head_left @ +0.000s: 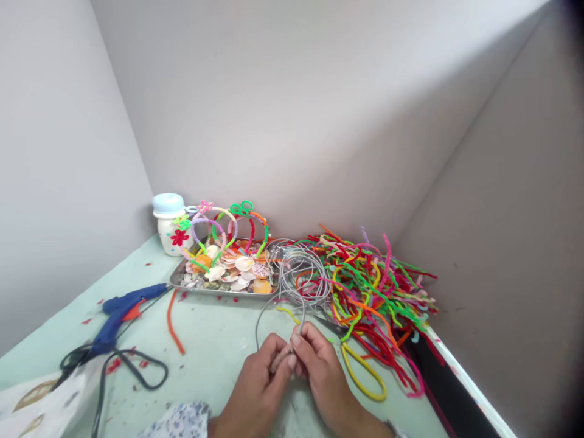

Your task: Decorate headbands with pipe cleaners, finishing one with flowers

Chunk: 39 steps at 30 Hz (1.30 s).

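My left hand [258, 383] and my right hand [322, 371] meet at the near edge of the pale green table [214, 340]. Both pinch the end of a thin grey wire [267, 307] that loops back to a coil of grey wire hoops [301, 274]. Fingers of both hands are closed around that wire end. A yellow-handled pair of scissors [360, 371] lies just right of my right hand. A heap of coloured pipe cleaners [369, 283] fills the far right corner.
A metal tray [182, 281] holds shells and pipe-cleaner headbands [223, 231]. Behind it stands a white jar [168, 228]. A blue glue gun [123, 310] with black cord lies at left, an orange pipe cleaner [173, 325] beside it. Walls enclose the corner.
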Motion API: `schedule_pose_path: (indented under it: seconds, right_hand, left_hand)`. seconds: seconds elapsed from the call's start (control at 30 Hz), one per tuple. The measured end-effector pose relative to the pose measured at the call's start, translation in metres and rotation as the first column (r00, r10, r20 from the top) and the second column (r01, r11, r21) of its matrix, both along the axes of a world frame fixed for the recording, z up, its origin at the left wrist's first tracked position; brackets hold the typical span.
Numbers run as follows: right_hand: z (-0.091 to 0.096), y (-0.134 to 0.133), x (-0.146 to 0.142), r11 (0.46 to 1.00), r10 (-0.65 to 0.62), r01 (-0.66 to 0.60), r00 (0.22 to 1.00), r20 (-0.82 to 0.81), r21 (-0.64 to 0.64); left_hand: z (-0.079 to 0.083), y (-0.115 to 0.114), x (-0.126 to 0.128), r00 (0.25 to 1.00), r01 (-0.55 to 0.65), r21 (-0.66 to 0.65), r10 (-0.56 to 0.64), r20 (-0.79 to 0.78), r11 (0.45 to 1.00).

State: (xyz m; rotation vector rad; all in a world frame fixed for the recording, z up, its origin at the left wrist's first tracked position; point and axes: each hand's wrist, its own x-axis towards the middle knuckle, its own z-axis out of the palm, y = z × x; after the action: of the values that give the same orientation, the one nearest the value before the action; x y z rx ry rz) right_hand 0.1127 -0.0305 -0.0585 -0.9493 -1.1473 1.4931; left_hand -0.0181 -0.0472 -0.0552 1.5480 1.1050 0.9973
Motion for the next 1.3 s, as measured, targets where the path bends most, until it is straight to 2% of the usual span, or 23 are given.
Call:
schedule_pose_path:
  seconds: [0.1,0.27,0.47,0.6,0.73,0.9,1.1,1.3]
  right_hand:
    - [-0.008,0.004,0.001,1.0,0.017,-0.017,1.0,0.002,0.002]
    - [-0.018,0.006,0.003,0.999,-0.033,0.032,0.998,-0.051,-0.011]
    - [-0.013,0.005,0.004,1.0,-0.017,0.017,0.999,-0.04,-0.017]
    - [-0.01,0.003,0.005,1.0,0.003,-0.003,1.0,-0.002,-0.005]
    - [-0.01,0.002,0.005,1.0,0.014,-0.014,0.999,0.029,0.017]
    - [-0.015,0.006,0.005,0.995,-0.094,0.095,0.995,-0.018,0.015]
    - [-0.014,0.006,0.004,0.999,-0.039,0.039,0.999,0.011,0.007]
    - [-0.01,0.005,0.004,0.998,-0.064,0.063,0.997,0.035,0.014]
  left_hand:
    - [0.005,0.0,0.001,0.999,-0.022,-0.02,0.022,0.03,1.0]
    - [0.007,0.0,0.002,0.998,-0.022,-0.01,0.023,0.056,1.0]
    - [0.004,-0.001,0.004,0.992,0.011,-0.002,-0.01,0.126,1.0]
    - [0.006,-0.001,0.005,0.983,-0.006,-0.039,0.013,0.183,0.999]
    - [0.006,0.0,0.006,0.985,-0.045,-0.028,0.049,0.164,0.999]
    - [0.004,0.0,0.006,0.988,-0.035,-0.011,0.036,0.153,0.999]
    - [0.006,0.0,0.005,0.99,-0.032,-0.005,0.033,0.139,0.999]
    - [0.003,-0.001,0.006,0.995,-0.045,-0.038,0.048,0.085,0.998]
